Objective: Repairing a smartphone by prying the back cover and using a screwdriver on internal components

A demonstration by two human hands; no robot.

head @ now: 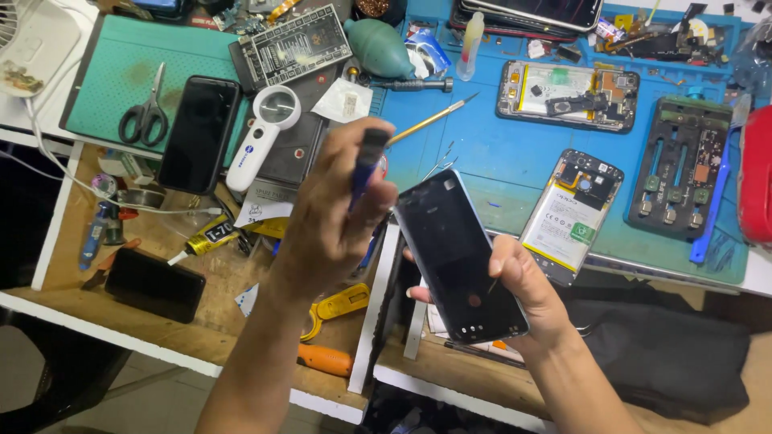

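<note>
Cluttered worktop (498, 153) is filling the far scene, leaving little open room. Right hand (527, 289) is gripping a dark phone (458, 253) by its edges, near, over the worktop's near edge. Left hand (338, 217) is pinching a blue tool (366, 165) just left of the phone. Opened phones (572, 215) are lying right; a magnifier (261, 133) and scissors (146, 112) are lying far left.

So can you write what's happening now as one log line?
left hand: holds blue tool | right hand: holds dark phone | tool and phone: apart | beneath: blue mat
</note>
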